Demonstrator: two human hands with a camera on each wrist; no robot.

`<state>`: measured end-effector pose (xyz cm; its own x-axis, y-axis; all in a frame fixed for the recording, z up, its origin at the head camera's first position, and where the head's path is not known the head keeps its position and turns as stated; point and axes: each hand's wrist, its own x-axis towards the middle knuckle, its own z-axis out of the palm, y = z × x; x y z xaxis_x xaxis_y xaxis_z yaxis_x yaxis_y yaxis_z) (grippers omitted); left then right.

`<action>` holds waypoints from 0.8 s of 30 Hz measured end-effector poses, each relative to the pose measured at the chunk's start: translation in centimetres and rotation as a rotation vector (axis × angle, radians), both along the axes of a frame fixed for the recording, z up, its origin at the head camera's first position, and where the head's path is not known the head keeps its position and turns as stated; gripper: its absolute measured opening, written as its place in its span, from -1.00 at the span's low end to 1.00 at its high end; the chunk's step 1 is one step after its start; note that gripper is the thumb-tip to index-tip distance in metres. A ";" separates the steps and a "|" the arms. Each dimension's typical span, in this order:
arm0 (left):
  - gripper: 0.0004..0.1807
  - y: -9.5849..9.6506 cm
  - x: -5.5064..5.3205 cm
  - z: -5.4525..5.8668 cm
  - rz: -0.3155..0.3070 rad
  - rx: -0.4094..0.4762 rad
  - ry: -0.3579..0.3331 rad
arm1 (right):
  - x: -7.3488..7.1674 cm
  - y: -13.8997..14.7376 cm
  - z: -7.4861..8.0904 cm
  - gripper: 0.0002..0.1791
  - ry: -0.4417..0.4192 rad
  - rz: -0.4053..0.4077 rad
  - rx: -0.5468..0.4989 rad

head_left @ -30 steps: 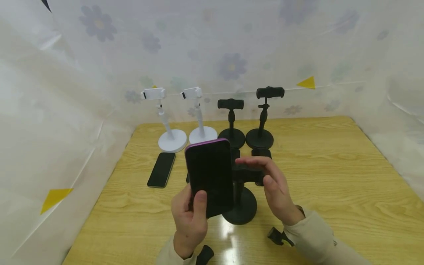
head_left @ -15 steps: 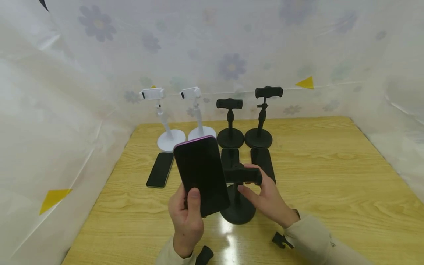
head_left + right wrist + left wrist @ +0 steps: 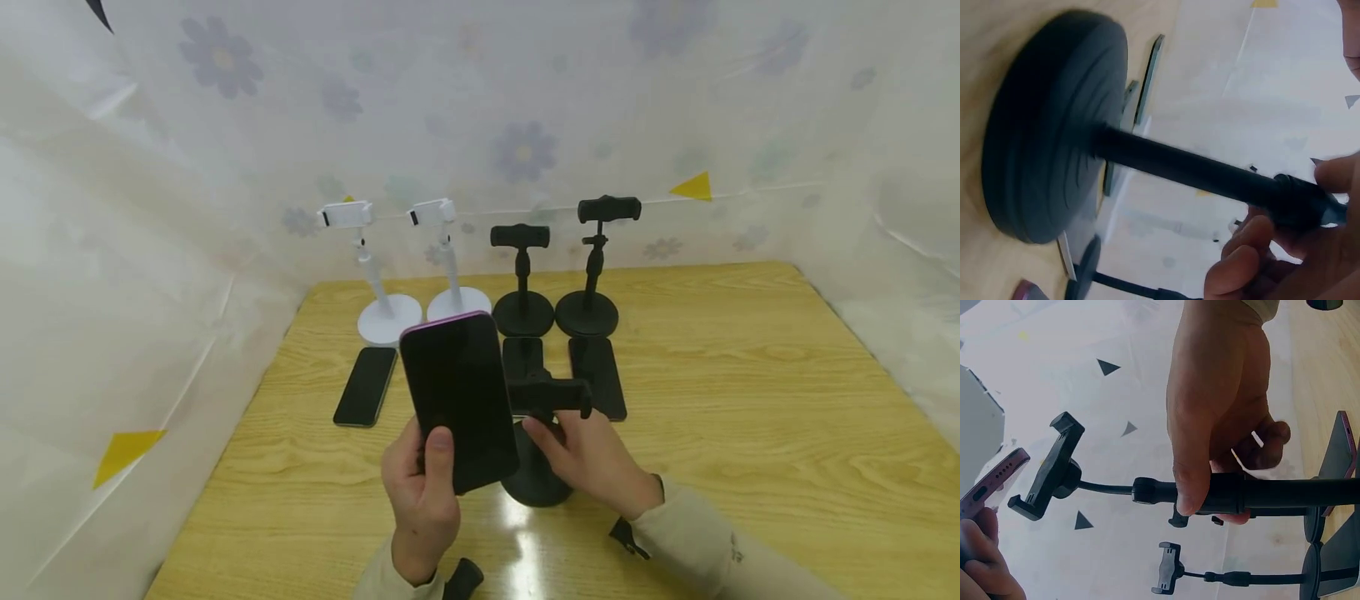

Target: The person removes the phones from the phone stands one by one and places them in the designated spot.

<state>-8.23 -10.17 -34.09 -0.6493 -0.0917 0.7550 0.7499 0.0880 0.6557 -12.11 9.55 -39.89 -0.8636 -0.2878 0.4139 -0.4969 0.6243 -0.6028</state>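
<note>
In the head view my left hand [image 3: 423, 508] holds a phone [image 3: 459, 404] with a dark screen and purple edge upright, thumb across its lower front. Beside it, my right hand [image 3: 606, 465] grips the post of a black phone stand [image 3: 538, 487], below its holder [image 3: 551, 395]. The left wrist view shows the right thumb [image 3: 1193, 487] across the post's collar, and the phone [image 3: 997, 480] apart from the holder [image 3: 1049, 469]. The stand's round base [image 3: 1054, 131] sits on the table in the right wrist view.
Along the back stand two white phone stands [image 3: 384, 321] and two black ones [image 3: 588, 315]. Phones [image 3: 365, 387] lie in front of them, including one at the right [image 3: 597, 377]. A pale flowered sheet [image 3: 450, 100] hangs behind the wooden table [image 3: 750, 400].
My right hand has come from beside the holder down onto the stand's post and gripped it. My left hand has shifted slightly left with the phone.
</note>
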 end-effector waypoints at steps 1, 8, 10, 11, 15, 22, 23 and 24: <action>-0.79 0.0 0.0 0.0 -0.002 -0.001 0.001 | 0.0 0.0 0.0 -0.85 -0.010 -0.010 0.031; -0.77 -0.1 0.0 -0.2 -0.006 -0.021 -0.011 | 0.1 -0.1 0.1 -0.80 -0.091 -0.021 0.078; -0.77 -0.1 0.0 -0.2 -0.003 -0.025 -0.019 | 0.1 -0.1 0.1 -0.79 -0.105 -0.031 0.070; -0.76 -0.1 0.0 -0.3 0.000 -0.025 -0.024 | 0.1 -0.1 0.2 -0.78 -0.109 -0.032 0.067; -0.76 -0.2 -0.1 -0.3 -0.002 -0.019 -0.041 | 0.2 0.3 0.5 -0.80 -0.154 -0.043 0.070; -0.77 -0.2 -0.4 -0.4 -0.035 -0.016 -0.016 | 0.2 2.3 2.1 -0.79 -0.192 -0.055 0.071; -0.77 -0.2 -0.4 -0.5 -0.039 -0.017 -0.013 | 0.2 2.7 2.5 -0.79 -0.185 -0.061 0.068; -0.77 -0.3 -0.5 -0.5 -0.044 -0.017 -0.009 | 0.1 3.2 2.8 -0.79 -0.181 -0.074 0.065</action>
<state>-8.73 -10.44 -34.57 -0.6596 -0.0502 0.7500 0.7471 0.0663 0.6614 -11.99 12.76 -37.06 -0.9419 -0.2420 0.2329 -0.3358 0.6953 -0.6355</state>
